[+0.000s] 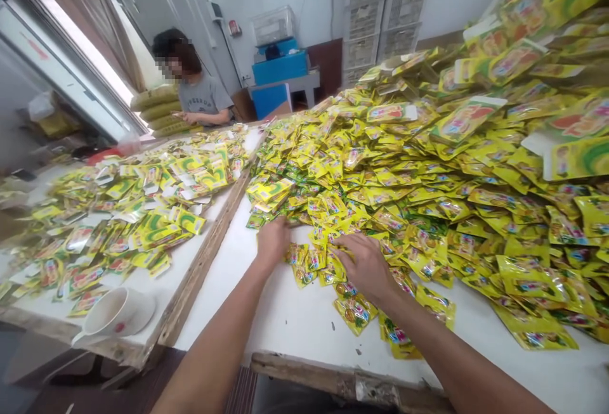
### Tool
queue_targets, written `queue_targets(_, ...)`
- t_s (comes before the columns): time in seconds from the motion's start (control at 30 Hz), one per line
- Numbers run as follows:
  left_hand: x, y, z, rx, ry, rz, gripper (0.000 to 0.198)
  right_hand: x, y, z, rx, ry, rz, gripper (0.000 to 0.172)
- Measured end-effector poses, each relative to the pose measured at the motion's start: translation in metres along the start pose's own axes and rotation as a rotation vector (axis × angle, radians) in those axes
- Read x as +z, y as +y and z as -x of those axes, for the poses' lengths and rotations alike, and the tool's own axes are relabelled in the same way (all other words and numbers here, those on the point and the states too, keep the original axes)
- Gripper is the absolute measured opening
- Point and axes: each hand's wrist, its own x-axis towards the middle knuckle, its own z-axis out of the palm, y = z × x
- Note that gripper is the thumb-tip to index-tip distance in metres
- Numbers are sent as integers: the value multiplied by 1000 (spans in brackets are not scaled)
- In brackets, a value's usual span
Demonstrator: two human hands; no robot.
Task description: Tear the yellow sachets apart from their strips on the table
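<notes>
A huge heap of small yellow sachets point(428, 167) covers the white table point(295, 319) in front of me and rises high at the right. My left hand point(272, 239) reaches to the near edge of the heap, fingers curled down into the packets. My right hand point(364, 262) lies on a small cluster of sachets point(314, 262) pulled out from the heap, its fingers spread over them and pressing down. A few loose sachets point(354, 312) lie nearer me beside my right wrist.
A second white table point(190, 255) at the left holds more scattered sachets. A tipped white cup on a saucer point(111, 316) sits at its near corner. Another person point(197, 87) sits at the far end. Blue boxes point(280, 65) and stacked crates point(380, 8) stand by the back wall.
</notes>
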Motion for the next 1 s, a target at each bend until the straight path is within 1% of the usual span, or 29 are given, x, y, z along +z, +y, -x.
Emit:
queue_targets(0.03, -3, -6, 3, -29, 40, 119, 27, -1, 0, 0, 6, 35, -28, 15)
queue_targets(0.07, -5, -11, 8, -62, 73, 291, 24, -3, -1, -1, 14, 70, -64, 16)
queue_targets(0.1, -8, -14, 15, -102, 89, 499, 22, -5, -3, -2, 24, 99, -109, 17)
queue_targets(0.13, -10, -16, 23, -144, 79, 712, 24, -6, -6, -4, 41, 116, -162, 18)
queue_targets(0.2, -14, -13, 41, -208, -22, 1047, 30, -7, -13, -6, 104, 106, -282, 18)
queue_targets(0.23, -15, -9, 50, -229, -93, 1152, 33, -6, -16, -7, 142, 78, -341, 21)
queue_targets(0.27, -15, -3, 58, -242, -161, 1215, 35, -5, -18, -7, 179, 37, -392, 27)
queue_targets(0.33, -15, 11, 72, -252, -259, 1277, 34, -1, -20, -7, 238, -53, -455, 40)
queue_targets(0.37, -14, 18, 77, -256, -284, 1301, 34, 2, -19, -7, 266, -86, -478, 42)
queue_targets(0.47, -9, 33, 86, -265, -349, 1395, 37, 9, -13, -4, 363, -119, -581, 34)
queue_targets(0.57, -1, 39, 88, -283, -397, 1434, 48, 14, -6, -2, 423, -103, -646, 32)
queue_targets(0.67, 8, 35, 86, -313, -323, 1421, 50, 12, 2, -5, 452, -43, -575, 36)
queue_targets(0.77, 13, 27, 84, -327, -249, 1416, 48, 4, 8, -8, 477, 18, -545, 29)
queue_targets(0.83, 13, 24, 83, -324, -227, 1413, 46, 0, 8, -8, 448, 9, -581, 25)
queue_targets(0.9, 11, 23, 84, -302, -232, 1427, 44, -1, 4, -6, 385, -36, -632, 24)
queue_targets(1.0, 7, 27, 86, -267, -256, 1485, 39, 4, -6, 0, 305, -83, -596, 24)
